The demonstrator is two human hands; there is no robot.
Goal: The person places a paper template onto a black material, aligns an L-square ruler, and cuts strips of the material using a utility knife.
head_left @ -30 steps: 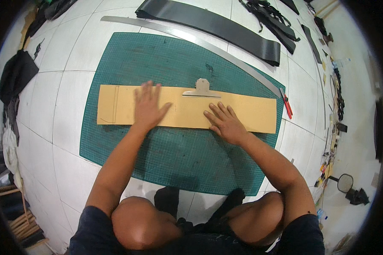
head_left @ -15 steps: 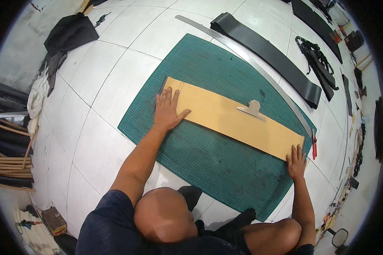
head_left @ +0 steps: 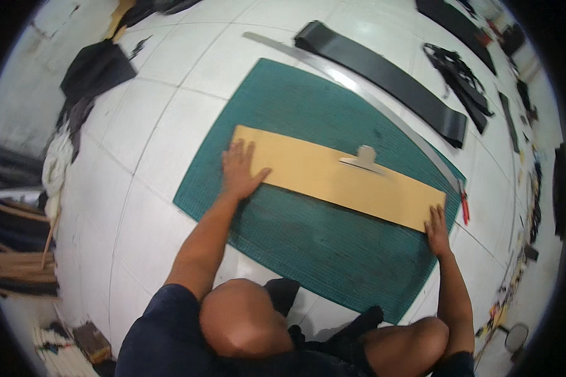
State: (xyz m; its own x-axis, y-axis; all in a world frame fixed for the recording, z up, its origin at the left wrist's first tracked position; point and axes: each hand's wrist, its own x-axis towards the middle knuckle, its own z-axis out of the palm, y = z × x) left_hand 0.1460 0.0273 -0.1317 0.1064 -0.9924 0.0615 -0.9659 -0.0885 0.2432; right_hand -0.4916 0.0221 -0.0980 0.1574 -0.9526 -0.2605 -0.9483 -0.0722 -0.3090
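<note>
Tan single board (head_left: pixel 333 180) bears one clip (head_left: pixel 364 158), two hands (head_left: pixel 239 173) (head_left: pixel 438 234).

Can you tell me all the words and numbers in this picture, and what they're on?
None can be read.
Green mat: faint grid lines, no readable numbers.
Long metal strip: too blurred to read any marks.
Tan board: no readable words.
Silver clip: nothing readable, it's blurred.

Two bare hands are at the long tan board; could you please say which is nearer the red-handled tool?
The right hand, at the right end of the tan board, near the red-handled tool; the left hand is at the opposite end.
</note>
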